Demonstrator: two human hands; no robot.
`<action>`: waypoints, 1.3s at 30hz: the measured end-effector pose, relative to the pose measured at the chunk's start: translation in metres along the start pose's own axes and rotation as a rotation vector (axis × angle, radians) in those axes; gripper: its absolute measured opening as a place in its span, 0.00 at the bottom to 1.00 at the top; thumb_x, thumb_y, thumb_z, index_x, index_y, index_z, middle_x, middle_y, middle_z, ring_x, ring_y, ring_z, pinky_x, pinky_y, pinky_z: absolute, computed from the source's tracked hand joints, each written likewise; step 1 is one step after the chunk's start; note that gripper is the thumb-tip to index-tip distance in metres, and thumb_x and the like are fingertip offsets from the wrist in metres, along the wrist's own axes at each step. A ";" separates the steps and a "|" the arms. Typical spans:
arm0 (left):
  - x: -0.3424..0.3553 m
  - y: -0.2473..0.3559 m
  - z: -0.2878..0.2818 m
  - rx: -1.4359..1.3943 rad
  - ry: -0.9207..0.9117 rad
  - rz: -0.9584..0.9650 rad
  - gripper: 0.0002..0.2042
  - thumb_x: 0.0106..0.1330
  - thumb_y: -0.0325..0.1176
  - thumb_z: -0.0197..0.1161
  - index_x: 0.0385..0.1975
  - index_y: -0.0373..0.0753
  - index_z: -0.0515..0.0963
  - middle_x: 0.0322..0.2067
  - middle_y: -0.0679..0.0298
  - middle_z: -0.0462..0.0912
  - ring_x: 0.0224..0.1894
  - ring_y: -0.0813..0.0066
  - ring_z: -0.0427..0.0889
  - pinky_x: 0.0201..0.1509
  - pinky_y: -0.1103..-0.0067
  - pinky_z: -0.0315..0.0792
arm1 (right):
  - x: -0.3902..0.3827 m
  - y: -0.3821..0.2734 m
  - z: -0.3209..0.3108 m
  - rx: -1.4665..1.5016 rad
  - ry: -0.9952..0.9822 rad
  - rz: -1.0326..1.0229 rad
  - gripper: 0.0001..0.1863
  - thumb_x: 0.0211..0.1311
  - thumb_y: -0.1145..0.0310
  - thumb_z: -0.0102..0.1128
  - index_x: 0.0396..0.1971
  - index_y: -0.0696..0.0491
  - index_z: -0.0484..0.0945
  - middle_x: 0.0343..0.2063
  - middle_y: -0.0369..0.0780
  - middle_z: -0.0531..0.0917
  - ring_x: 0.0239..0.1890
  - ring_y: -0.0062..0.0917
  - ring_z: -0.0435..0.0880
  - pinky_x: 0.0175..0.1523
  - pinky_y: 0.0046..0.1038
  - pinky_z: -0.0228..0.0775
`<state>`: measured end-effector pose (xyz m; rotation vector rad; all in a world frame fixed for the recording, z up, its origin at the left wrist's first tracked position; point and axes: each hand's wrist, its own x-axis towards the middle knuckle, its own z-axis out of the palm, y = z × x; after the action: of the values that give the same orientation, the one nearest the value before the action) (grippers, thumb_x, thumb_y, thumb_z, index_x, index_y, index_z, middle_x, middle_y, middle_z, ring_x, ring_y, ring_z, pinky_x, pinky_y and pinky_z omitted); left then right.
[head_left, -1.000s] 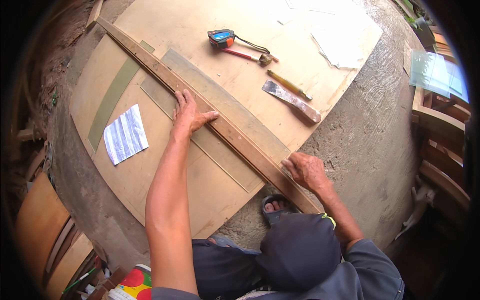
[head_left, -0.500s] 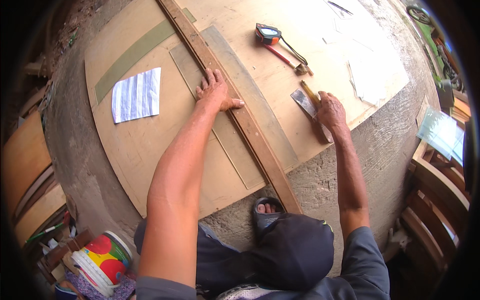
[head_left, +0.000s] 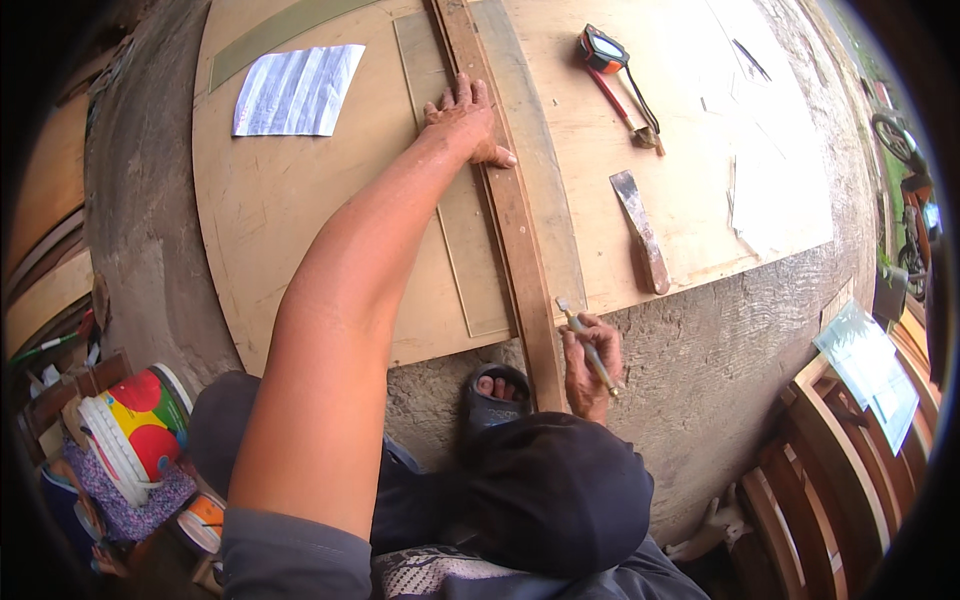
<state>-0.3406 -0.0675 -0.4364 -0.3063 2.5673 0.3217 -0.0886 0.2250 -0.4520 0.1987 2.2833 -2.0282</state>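
Note:
My left hand lies with spread fingers across a long brown wooden strip, thumb on its right side, pressing it down. Under the strip is a clear glass sheet on a pale plywood board. My right hand is closed around a pen-shaped glass cutter with a brass end. Its head is at the glass's near edge, just right of the strip; whether it touches cannot be made out. A worn scraper rests on the board, farther off to the right.
Farther back lie a tape measure and a red pencil. A striped paper sheet is on the left. My sandalled foot stands by the strip's near end. A colourful bucket is lower left, curved wooden frames at right.
My right hand has left the scraper's side with the glass cutter and come nearer, beside the strip. My left hand stays on the strip. The whole view has shifted.

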 end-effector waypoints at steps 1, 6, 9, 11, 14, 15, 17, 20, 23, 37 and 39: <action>0.000 0.000 0.000 0.004 0.002 -0.002 0.70 0.46 0.64 0.80 0.79 0.37 0.36 0.80 0.49 0.35 0.81 0.49 0.42 0.79 0.46 0.48 | -0.006 0.005 0.001 -0.121 -0.019 -0.047 0.08 0.69 0.79 0.63 0.42 0.57 0.73 0.51 0.48 0.80 0.47 0.27 0.87 0.51 0.27 0.81; -0.001 -0.003 0.000 -0.024 -0.001 0.012 0.70 0.46 0.64 0.79 0.79 0.37 0.36 0.80 0.47 0.33 0.81 0.47 0.39 0.79 0.46 0.47 | -0.012 0.008 -0.001 -0.437 0.008 -0.208 0.10 0.71 0.73 0.62 0.49 0.57 0.78 0.42 0.45 0.87 0.45 0.26 0.88 0.51 0.28 0.79; 0.000 -0.003 0.001 -0.025 -0.006 0.015 0.70 0.46 0.64 0.79 0.79 0.37 0.35 0.80 0.49 0.33 0.81 0.48 0.40 0.79 0.45 0.47 | -0.009 0.004 0.000 -0.558 -0.016 -0.309 0.12 0.72 0.67 0.62 0.49 0.58 0.81 0.40 0.43 0.88 0.44 0.28 0.87 0.52 0.30 0.78; 0.000 -0.004 0.001 -0.018 -0.004 0.017 0.70 0.46 0.64 0.79 0.79 0.38 0.35 0.80 0.50 0.34 0.81 0.48 0.40 0.79 0.45 0.47 | -0.010 0.002 0.003 -0.483 -0.005 -0.253 0.13 0.72 0.66 0.63 0.48 0.59 0.82 0.40 0.44 0.88 0.44 0.27 0.87 0.52 0.29 0.77; 0.002 -0.005 0.002 -0.021 0.004 0.031 0.71 0.46 0.65 0.79 0.79 0.38 0.35 0.80 0.50 0.33 0.81 0.47 0.40 0.79 0.44 0.45 | -0.013 0.001 0.006 -0.339 0.029 -0.060 0.14 0.71 0.64 0.64 0.48 0.59 0.81 0.41 0.45 0.88 0.44 0.27 0.86 0.51 0.28 0.76; 0.002 -0.006 0.003 -0.021 0.008 0.034 0.71 0.46 0.65 0.79 0.79 0.38 0.35 0.80 0.50 0.33 0.81 0.48 0.40 0.79 0.44 0.45 | -0.014 0.001 0.005 -0.325 0.030 -0.045 0.14 0.71 0.64 0.64 0.48 0.59 0.81 0.41 0.45 0.88 0.44 0.27 0.86 0.51 0.28 0.76; 0.002 -0.007 0.004 -0.023 0.009 0.039 0.71 0.46 0.66 0.79 0.79 0.38 0.35 0.80 0.50 0.33 0.81 0.48 0.40 0.79 0.44 0.45 | -0.015 0.001 0.003 -0.346 0.006 -0.028 0.15 0.71 0.63 0.64 0.48 0.59 0.81 0.44 0.47 0.87 0.45 0.31 0.87 0.52 0.30 0.77; 0.003 -0.008 0.005 -0.023 0.010 0.041 0.70 0.46 0.66 0.78 0.80 0.39 0.35 0.80 0.50 0.33 0.81 0.48 0.40 0.79 0.44 0.44 | -0.013 -0.001 -0.002 -0.397 -0.062 -0.047 0.16 0.71 0.62 0.63 0.47 0.59 0.79 0.47 0.49 0.87 0.48 0.40 0.88 0.53 0.35 0.78; 0.004 -0.008 0.006 -0.021 0.016 0.044 0.71 0.46 0.66 0.78 0.80 0.39 0.35 0.80 0.50 0.33 0.81 0.48 0.40 0.80 0.45 0.44 | -0.012 -0.003 -0.006 -0.385 -0.107 -0.088 0.14 0.70 0.65 0.61 0.48 0.60 0.79 0.48 0.50 0.86 0.48 0.41 0.88 0.54 0.35 0.78; 0.000 -0.011 0.003 0.015 0.043 0.084 0.70 0.46 0.68 0.77 0.79 0.35 0.37 0.80 0.47 0.36 0.81 0.48 0.39 0.82 0.52 0.36 | 0.006 -0.013 0.003 -0.565 -0.156 -0.173 0.10 0.65 0.71 0.61 0.45 0.57 0.78 0.47 0.48 0.87 0.47 0.44 0.88 0.51 0.38 0.80; 0.000 -0.010 0.003 0.020 0.030 0.069 0.70 0.46 0.68 0.77 0.79 0.35 0.36 0.80 0.49 0.36 0.82 0.50 0.39 0.83 0.53 0.36 | 0.022 -0.019 0.014 -0.597 -0.164 -0.177 0.09 0.65 0.72 0.60 0.44 0.56 0.78 0.45 0.47 0.88 0.45 0.44 0.88 0.49 0.38 0.80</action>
<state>-0.3362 -0.0757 -0.4401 -0.2168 2.6129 0.3183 -0.1138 0.2098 -0.4383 -0.2084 2.7357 -1.2658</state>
